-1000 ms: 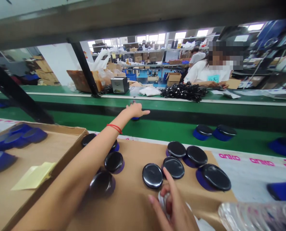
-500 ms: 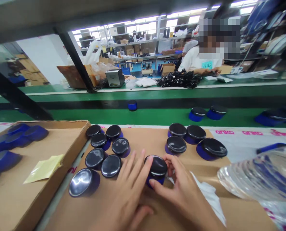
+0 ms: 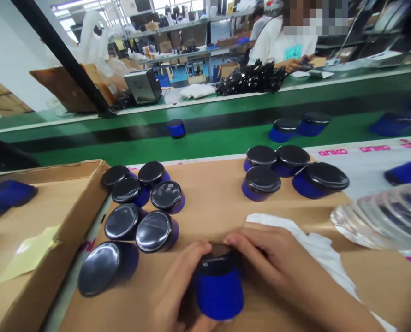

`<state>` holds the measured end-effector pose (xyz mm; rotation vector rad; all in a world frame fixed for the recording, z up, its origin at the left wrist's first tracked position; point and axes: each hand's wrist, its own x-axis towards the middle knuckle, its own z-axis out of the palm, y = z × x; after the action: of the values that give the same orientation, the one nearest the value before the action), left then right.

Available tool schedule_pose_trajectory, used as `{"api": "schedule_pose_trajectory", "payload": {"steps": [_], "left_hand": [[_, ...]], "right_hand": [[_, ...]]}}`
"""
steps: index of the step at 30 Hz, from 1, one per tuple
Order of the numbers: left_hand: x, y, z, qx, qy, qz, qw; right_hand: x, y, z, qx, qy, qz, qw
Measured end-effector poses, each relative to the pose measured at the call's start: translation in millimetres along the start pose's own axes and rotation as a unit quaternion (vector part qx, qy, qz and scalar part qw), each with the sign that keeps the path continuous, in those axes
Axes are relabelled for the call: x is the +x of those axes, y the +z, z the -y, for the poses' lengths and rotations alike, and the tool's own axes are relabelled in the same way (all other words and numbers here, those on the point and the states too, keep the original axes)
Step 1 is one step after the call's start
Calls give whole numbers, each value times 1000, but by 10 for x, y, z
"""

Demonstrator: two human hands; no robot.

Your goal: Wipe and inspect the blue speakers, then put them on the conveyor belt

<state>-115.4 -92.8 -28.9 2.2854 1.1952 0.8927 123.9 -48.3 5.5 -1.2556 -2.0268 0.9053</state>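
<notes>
Around blue container point(image 3: 220, 293), both hands point(image 3: 177, 288) point(image 3: 277, 258), curved inward

from my head i look forward and down, my fingers point(image 3: 248, 244) close at the bottom centre, out across the green belt point(image 3: 219, 144) to the co-worker point(image 3: 269, 44) opposite; my view sits tilted sideways.

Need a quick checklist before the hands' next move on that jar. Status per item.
1. Left hand on jar: ok.
2. Right hand on black top: ok, fingertips at its edge.
3. Top in full view: not ok, fingertips cover part.
4. Top seated flush: cannot tell, edge partly hidden.
5. Cloth untouched by right arm: cannot tell, arm overlaps it in view.
6. Bottle clear of right arm: ok, gap visible.
</notes>
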Motion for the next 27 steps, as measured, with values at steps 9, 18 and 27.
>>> {"api": "schedule_pose_trajectory", "payload": {"steps": [9, 18, 27], "left_hand": [[38, 24, -209, -50, -78, -56, 994], [34, 143, -330, -50, -93, -87, 991], [62, 55, -436, -100, -140, -50, 984]], "right_hand": [[-19, 25, 150, -100, -129, -68, 984], [-76, 201, 96, 18, -97, -21, 995], [-75, 163, 121, -101, -84, -129, 983]]}}
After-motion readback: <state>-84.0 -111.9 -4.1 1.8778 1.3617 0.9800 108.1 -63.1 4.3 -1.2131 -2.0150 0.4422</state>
